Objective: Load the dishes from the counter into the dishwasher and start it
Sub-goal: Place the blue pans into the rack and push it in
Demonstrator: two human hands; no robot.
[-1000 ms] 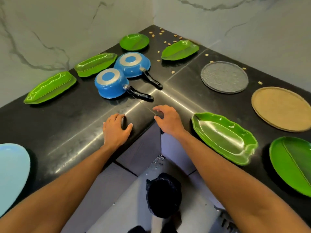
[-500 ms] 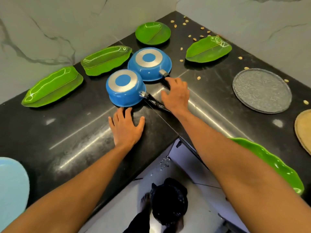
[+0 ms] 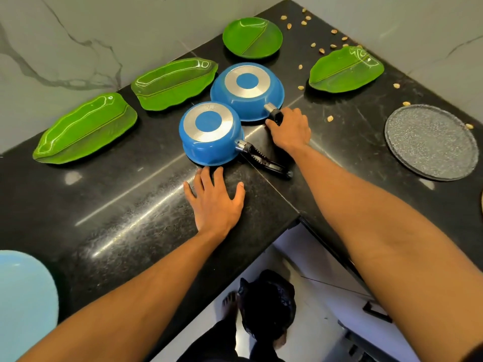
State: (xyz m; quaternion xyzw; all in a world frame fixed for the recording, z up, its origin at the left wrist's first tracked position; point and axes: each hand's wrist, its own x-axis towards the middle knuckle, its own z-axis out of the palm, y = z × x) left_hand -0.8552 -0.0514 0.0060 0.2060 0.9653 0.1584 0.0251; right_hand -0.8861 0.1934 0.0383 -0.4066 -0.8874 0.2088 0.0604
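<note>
On the black counter [image 3: 117, 210] two blue pans stand upside down, the near blue pan [image 3: 209, 134] just beside the far blue pan [image 3: 247, 91], at its 7 o'clock. The right hand [image 3: 290, 131] grasps the black handle of the far blue pan, at the pan's 4 o'clock. The left hand [image 3: 214, 202] lies released, flat on the counter, at 6 o'clock of the near blue pan.

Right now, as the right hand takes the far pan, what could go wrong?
The right hand grips the far blue pan by its handle; the pan lies upside down, beside the near blue pan, so lifting may knock that one. The near pan's handle lies beside the right wrist and could be caught.
</note>
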